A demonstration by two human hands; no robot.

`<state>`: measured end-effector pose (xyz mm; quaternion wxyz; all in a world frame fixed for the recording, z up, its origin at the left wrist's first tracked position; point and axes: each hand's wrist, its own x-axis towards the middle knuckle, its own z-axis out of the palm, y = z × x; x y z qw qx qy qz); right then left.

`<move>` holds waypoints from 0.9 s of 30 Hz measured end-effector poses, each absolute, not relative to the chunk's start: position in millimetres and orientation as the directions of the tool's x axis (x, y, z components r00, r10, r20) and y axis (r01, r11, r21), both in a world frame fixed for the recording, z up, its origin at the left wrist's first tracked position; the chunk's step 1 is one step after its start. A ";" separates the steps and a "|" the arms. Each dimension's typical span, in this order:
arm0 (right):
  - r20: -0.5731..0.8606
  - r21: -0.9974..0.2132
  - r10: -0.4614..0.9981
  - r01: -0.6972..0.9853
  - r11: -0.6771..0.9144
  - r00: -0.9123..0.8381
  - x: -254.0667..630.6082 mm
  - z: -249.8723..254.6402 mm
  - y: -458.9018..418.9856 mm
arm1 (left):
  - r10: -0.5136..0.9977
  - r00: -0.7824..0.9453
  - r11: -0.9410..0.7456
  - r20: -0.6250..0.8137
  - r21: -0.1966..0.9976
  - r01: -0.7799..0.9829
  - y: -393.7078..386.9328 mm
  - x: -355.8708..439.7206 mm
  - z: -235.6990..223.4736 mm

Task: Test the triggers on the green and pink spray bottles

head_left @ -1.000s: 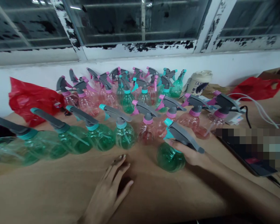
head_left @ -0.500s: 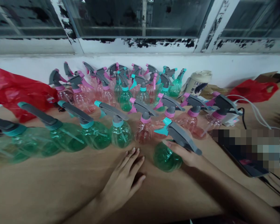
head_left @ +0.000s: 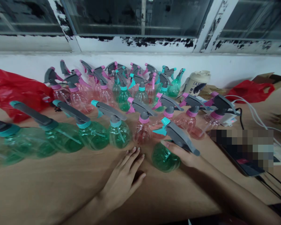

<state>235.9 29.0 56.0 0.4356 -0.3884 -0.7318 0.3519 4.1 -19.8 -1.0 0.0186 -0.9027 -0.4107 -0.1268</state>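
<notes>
My right hand (head_left: 184,153) is wrapped round the neck of a green spray bottle (head_left: 165,157) with a grey and turquoise trigger head. Its nozzle points to the upper left, and the bottle looks upright at the tabletop. Flat on the wooden table (head_left: 49,187) lies my left hand (head_left: 123,179), fingers stretched out and empty. Just beyond those fingertips stand a pink spray bottle (head_left: 142,132) and a green one (head_left: 119,135). They belong to a front row, with more green bottles (head_left: 95,135) to the left and pink ones (head_left: 188,120) to the right.
Several more pink and green spray bottles (head_left: 124,100) crowd against the wall. A red plastic bag (head_left: 18,97) lies at the left, another red bag (head_left: 249,91) at the right. Beside the bottles stands a paper cup (head_left: 196,82). A phone (head_left: 239,159) with cables lies at the right.
The whole view has shifted slightly, so the bottles and bags sit a little further left. Both hands keep the same pose, the right still round the green spray bottle.
</notes>
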 end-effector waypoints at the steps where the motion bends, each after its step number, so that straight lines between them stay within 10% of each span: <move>1: 0.360 -0.856 0.874 0.257 0.448 -0.326 235.9 56.8 29.0 | 0.738 0.628 -0.661 0.246 0.073 0.747 -19.8 4.4 -0.9; 27: 0.358 -0.862 0.901 0.283 0.420 -0.246 234.7 55.9 26.4 | 0.740 0.627 -0.660 0.243 0.080 0.747 -19.0 5.0 2.9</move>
